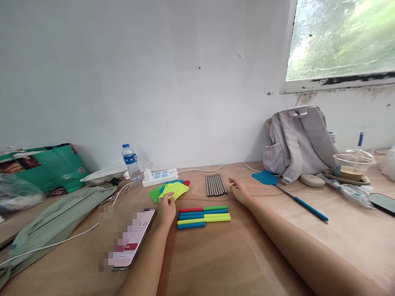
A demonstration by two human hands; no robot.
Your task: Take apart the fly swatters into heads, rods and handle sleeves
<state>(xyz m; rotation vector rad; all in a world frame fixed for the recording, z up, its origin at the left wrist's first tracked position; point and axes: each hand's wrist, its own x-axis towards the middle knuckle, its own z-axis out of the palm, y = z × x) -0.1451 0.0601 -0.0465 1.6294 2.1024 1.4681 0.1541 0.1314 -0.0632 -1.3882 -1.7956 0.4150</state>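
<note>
My left hand (166, 207) rests on the wooden table (222, 255), its fingers touching the near edge of a stack of coloured mesh swatter heads (170, 190), the top one yellow-green. My right hand (239, 190) lies flat and open on the table, just right of a row of grey metal rods (215, 184). Between my hands lies a bundle of coloured handles (203, 216) in red, green, blue and yellow. Nothing is in the right hand.
An assembled blue fly swatter (290, 195) lies to the right, near a grey backpack (298, 142). A phone (132, 240), a white power strip (160, 177), a water bottle (131, 161), a green pouch (58, 218) and a plastic container (352, 164) stand around.
</note>
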